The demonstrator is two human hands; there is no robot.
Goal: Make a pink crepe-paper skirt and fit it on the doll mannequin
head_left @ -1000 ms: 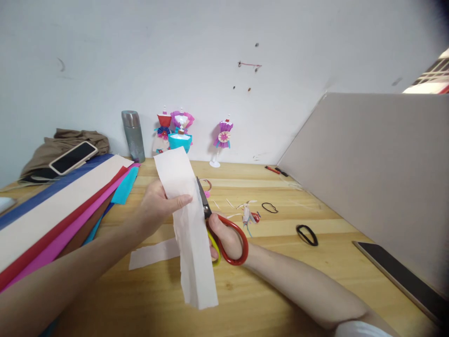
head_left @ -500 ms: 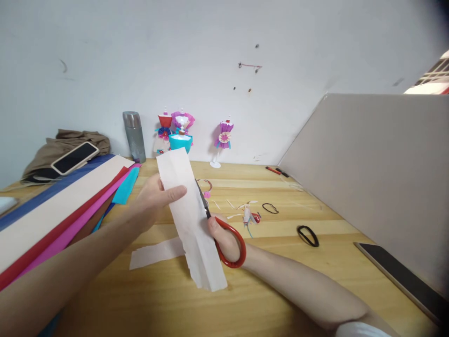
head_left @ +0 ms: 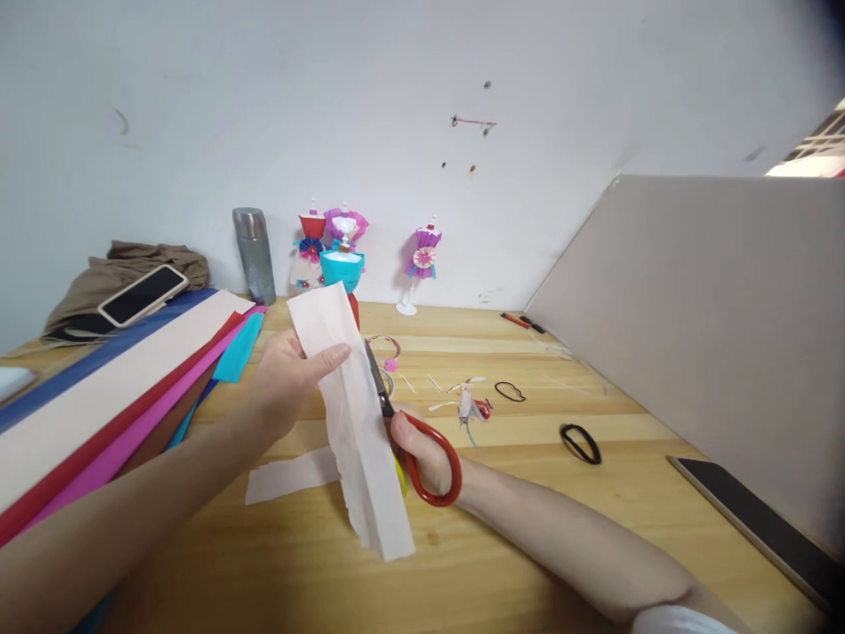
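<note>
My left hand [head_left: 294, 374] pinches a long strip of white crepe-like paper [head_left: 353, 431] near its upper end, thumb on the front. The strip hangs at a slant above the table, and its left edge is ragged. In my right hand [head_left: 422, 449] is a pair of scissors with red handles [head_left: 455, 471]. Their dark blades point up and away along the strip's right edge; whether they touch the paper I cannot tell. Beneath the strip, a second white paper piece [head_left: 287, 475] lies on the wooden table [head_left: 515, 555]. A bit of something yellow shows behind the strip.
Coloured paper sheets [head_left: 119, 387] lie at left beside a phone [head_left: 143, 295] and brown cloth [head_left: 125, 269]. A metal flask [head_left: 254, 255] and small decorated dress forms [head_left: 424, 251] stand by the wall. Paper scraps [head_left: 468, 405], black bands [head_left: 581, 444] and a dark tablet-like device [head_left: 759, 519] lie rightward.
The strip has shifted slightly left, its lower end down and left. The scissors have come a little away from its right edge, and the yellow thing now shows behind it.
</note>
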